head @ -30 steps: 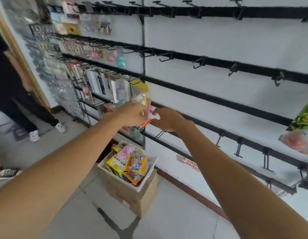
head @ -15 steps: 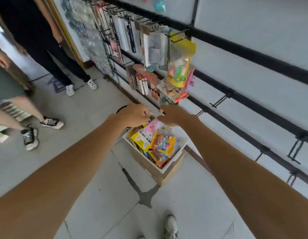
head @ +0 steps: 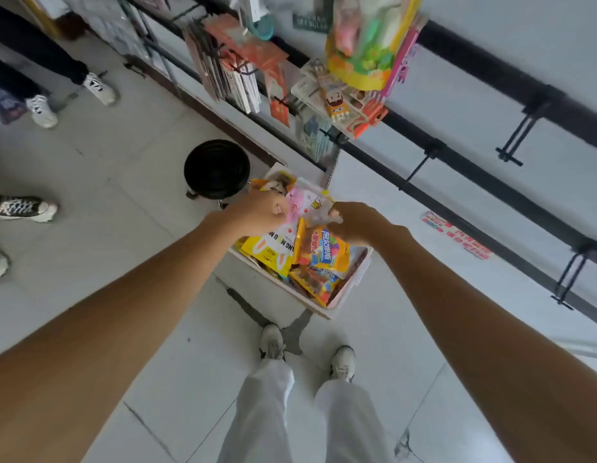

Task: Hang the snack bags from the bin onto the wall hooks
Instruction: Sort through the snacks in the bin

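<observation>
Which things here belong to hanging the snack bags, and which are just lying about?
Job: pink snack bag, gripped by left hand and right hand; white bin of more bags; empty wall hooks.
Lying about: black stool; bystanders' shoes; red sticker.

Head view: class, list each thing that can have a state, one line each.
White plastic bin: open-topped, holding snack bags.
Pink-and-white snack bag: gripped by both hands over the bin.
Left hand: grips the bag's left edge.
Right hand: grips its right edge.
Black wire wall hook: bare.
</observation>
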